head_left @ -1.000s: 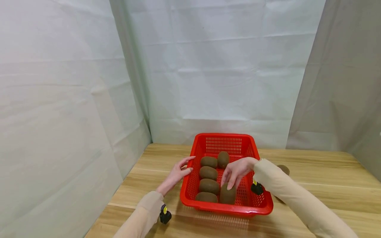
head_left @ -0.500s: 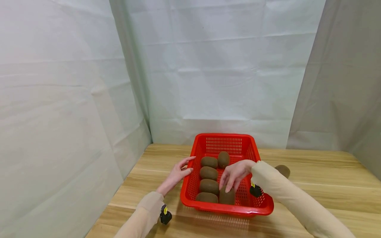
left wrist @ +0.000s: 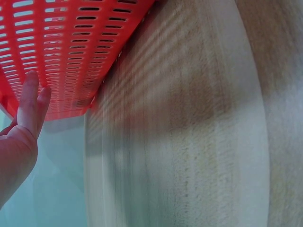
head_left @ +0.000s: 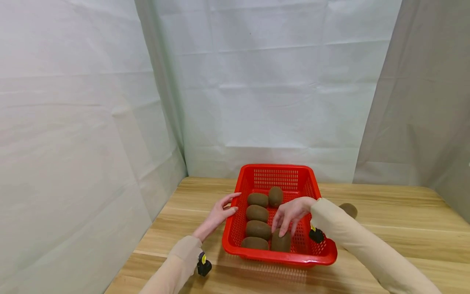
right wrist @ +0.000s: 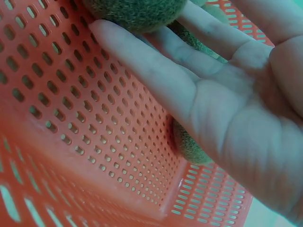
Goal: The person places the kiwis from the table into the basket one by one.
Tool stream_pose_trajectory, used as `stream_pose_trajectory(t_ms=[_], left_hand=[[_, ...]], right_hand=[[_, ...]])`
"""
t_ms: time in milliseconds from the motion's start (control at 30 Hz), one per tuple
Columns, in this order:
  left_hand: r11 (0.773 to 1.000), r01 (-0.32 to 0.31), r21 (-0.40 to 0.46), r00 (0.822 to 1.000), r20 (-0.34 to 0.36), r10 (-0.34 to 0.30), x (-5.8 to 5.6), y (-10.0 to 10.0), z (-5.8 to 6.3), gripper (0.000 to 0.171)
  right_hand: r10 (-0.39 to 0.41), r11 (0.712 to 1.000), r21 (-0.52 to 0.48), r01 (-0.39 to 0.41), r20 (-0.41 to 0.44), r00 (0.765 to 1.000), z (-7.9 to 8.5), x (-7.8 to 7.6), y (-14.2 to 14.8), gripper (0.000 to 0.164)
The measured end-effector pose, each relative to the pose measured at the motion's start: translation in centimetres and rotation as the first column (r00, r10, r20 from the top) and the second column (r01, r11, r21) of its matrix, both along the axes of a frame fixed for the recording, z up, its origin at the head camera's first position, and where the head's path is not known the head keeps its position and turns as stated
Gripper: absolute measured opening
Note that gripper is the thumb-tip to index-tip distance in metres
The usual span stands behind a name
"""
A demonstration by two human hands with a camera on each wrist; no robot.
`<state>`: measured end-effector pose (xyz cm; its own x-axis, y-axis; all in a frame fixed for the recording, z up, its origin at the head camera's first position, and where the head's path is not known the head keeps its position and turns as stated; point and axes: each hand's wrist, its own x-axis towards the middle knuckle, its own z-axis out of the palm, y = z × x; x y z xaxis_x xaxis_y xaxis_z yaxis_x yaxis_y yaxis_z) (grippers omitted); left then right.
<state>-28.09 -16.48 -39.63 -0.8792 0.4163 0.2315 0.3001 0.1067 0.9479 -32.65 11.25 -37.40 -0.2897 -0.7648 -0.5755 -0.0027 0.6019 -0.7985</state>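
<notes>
Several brown, fuzzy kiwis lie in a red slotted plastic basket. In the head view, my right hand reaches over the basket's right side and holds a kiwi by its upper end near the front wall. That kiwi stands lengthwise, beside a left-hand column of sideways kiwis, among them a front kiwi. Another kiwi lies farther back. The right wrist view shows the fingers stretched to the kiwi's underside. My left hand rests its straight fingers against the basket's left side, outside it.
The basket stands on a wood-grain table. A loose kiwi lies on the table to its right, partly behind the right sleeve. Pale cloth hangs behind and on the left.
My right hand has dropped slightly, and the kiwi under it has shifted only a little. The right sleeve uncovers more of the loose kiwi. My left hand stays where it was.
</notes>
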Motion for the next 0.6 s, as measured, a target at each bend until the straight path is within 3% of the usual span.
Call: stream_pose_trajectory(t_ms=[333, 600], left_hand=[[1.000, 0.001, -0.007, 1.000, 0.010, -0.001, 0.0, 0.1, 0.2, 0.048], [1.000, 0.006, -0.015, 1.000, 0.017, -0.006, -0.1, 0.1, 0.2, 0.048]], right_hand=[[-0.007, 0.999, 0.034, 0.010, -0.075, 0.997, 0.8, 0.0, 0.1, 0.035], [-0.057, 0.998, -0.042, 0.051, -0.148, 0.987, 2.2, -0.1, 0.7, 0.040]])
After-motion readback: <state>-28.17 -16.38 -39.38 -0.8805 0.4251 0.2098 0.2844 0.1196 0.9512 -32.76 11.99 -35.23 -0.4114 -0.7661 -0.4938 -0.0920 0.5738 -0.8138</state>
